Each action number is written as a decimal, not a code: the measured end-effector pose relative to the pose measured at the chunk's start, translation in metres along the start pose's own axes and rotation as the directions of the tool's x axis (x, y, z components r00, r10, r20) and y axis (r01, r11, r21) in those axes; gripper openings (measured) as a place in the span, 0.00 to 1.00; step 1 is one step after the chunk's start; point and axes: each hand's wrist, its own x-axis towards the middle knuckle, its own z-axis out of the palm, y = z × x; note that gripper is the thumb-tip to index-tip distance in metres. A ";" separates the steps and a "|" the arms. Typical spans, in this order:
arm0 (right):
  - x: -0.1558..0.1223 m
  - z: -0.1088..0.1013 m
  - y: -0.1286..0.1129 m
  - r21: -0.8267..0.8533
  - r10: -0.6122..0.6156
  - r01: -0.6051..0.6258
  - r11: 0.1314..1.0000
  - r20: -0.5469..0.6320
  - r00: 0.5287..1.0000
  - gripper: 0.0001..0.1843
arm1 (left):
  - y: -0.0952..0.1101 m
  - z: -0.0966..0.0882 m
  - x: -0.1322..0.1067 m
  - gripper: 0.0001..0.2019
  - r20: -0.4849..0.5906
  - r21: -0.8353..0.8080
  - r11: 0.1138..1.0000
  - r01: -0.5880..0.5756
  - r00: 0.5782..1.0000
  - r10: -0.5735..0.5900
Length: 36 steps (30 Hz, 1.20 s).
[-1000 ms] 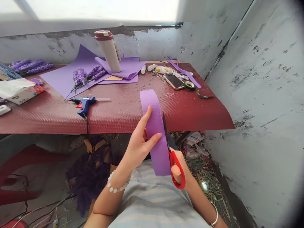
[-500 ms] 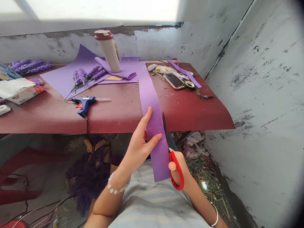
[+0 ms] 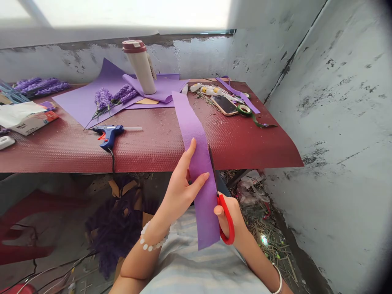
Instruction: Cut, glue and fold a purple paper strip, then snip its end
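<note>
Here, both hands (image 3: 180, 192) raised together

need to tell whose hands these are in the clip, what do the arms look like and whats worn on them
Both forearms are bare, with no sleeves over them, and neither hand wears a glove. The left hand has a bracelet of white round beads at the wrist; the right hand has a thin silvery bangle. A pale striped top shows below them.

My feed's showing a blue hot glue gun (image 3: 108, 136) on the red table mat (image 3: 61, 155), a white tumbler (image 3: 141, 67) at the back, and a phone (image 3: 224, 105) just beside a green tape roll (image 3: 244, 109).
</note>
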 end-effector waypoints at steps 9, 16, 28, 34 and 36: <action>0.001 0.003 -0.005 0.012 0.082 -0.081 0.997 -0.033 0.996 0.43 | 0.000 0.000 -0.001 0.39 -0.016 0.024 1.000 -0.007 1.000 0.007; -0.004 0.009 -0.002 0.080 0.160 -0.152 0.985 -0.106 0.981 0.42 | -0.001 0.001 -0.002 0.39 0.001 -0.010 1.000 0.024 1.000 -0.024; 0.027 -0.009 -0.020 0.376 0.023 0.060 0.924 -0.213 0.977 0.29 | -0.004 0.003 -0.001 0.32 0.031 -0.104 0.994 0.028 0.999 -0.025; 0.015 -0.006 0.001 0.283 0.064 -0.042 0.958 -0.068 0.996 0.24 | -0.010 -0.004 0.019 0.27 -0.094 -0.038 0.992 -0.119 0.989 0.115; 0.010 -0.006 0.004 0.250 0.087 -0.079 0.965 -0.021 0.996 0.24 | -0.011 -0.006 0.023 0.28 -0.083 -0.016 0.991 -0.135 0.988 0.133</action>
